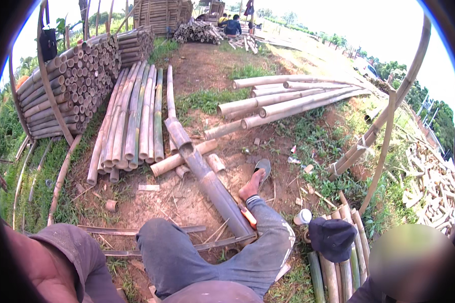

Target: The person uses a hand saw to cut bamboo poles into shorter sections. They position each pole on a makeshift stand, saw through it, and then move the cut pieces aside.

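Neither of my hands shows. At the lower left, my left sleeve [81,252] and some bare skin of that arm come in, but the hand is out of the picture. A dark sleeve [370,292] shows at the lower right, beside a blurred patch. Between my legs [172,247] a thick bamboo pole [212,189] runs away from me, its far part resting across a short bamboo piece [184,157]. Against the pole's near end, by my right shin, lies a tool with an orange handle [248,217]; its kind is unclear. My right foot [252,184] is beside a grey sandal [262,169].
Long bamboo poles [131,116] lie at left, below a tall stack [71,93]. More poles [293,98] lie at right. A dark cap [332,238] rests on bamboo lengths beside a white cup [303,217]. Leaning poles [384,121] stand at right. People [232,26] sit far off.
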{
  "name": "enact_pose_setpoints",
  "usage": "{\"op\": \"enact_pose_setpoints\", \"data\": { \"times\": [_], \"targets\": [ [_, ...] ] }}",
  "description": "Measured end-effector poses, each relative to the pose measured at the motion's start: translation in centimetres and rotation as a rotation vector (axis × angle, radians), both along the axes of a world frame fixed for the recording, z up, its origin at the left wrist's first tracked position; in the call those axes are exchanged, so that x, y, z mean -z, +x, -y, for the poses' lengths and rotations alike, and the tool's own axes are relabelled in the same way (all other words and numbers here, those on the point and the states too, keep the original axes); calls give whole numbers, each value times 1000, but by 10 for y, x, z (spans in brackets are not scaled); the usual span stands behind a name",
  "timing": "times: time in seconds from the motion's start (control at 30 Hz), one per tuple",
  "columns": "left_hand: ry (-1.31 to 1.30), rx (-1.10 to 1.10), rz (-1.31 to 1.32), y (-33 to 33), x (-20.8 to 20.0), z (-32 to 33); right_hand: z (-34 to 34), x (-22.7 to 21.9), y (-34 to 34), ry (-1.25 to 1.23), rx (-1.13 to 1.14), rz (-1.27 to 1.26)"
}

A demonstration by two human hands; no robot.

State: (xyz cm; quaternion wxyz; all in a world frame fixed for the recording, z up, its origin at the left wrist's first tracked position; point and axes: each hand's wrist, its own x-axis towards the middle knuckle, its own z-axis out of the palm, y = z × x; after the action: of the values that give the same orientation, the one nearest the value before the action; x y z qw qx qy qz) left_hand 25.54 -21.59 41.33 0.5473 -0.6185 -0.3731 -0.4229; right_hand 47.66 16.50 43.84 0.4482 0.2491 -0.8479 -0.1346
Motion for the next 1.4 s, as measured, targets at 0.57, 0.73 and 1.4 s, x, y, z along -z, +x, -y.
{"op": "enact_pose_setpoints", "data": {
  "times": [0.57,0.73,1.4],
  "targets": [
    [64,134,-57,-38,38,-55,-17,27,-18,51,40,-62],
    [12,68,-2,-73,30,-69,-28,50,-75,-271,-210,9],
    [-601,-533,2471,-333,563,-270,-86,497,-366,-998,823,1234]
  ]
}}
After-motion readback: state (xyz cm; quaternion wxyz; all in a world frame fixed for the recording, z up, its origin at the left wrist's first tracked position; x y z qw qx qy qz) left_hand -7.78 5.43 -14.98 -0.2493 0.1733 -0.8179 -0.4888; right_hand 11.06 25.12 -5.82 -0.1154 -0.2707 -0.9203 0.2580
